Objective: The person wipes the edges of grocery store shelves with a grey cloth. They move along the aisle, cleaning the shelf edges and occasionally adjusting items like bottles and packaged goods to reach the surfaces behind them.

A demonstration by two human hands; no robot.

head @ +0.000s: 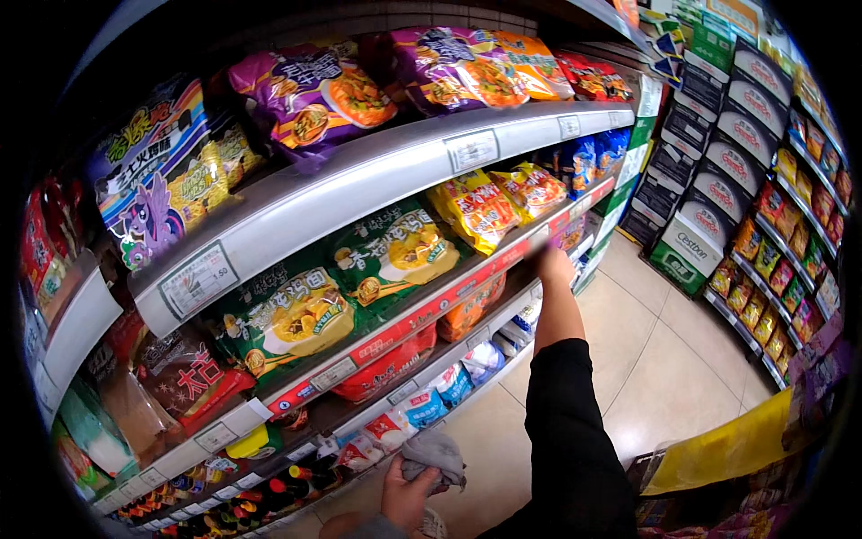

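Note:
My left hand (pixel 406 495) is closed around a bunched grey cloth (pixel 434 458) at the bottom centre, in front of the lowest shelf. My right hand (pixel 556 264), in a black sleeve, reaches to the red front strip (pixel 431 306) of the middle shelf. Its fingers are blurred against the strip's edge, and something dark shows at them; whether they hold it cannot be told. Green noodle packs (pixel 397 252) and yellow noodle packs (pixel 475 209) lie on that shelf, behind the strip. Purple noodle packs (pixel 313 98) sit on the shelf above, over its white front edge (pixel 404 162).
Stacked cartons (pixel 693 236) stand on the tiled floor (pixel 646 350) at the right. Beyond them are racks of snack packets (pixel 774 269). A yellow panel (pixel 720 445) borders a display at lower right. Bottles (pixel 289 485) stand on the low shelf at lower left.

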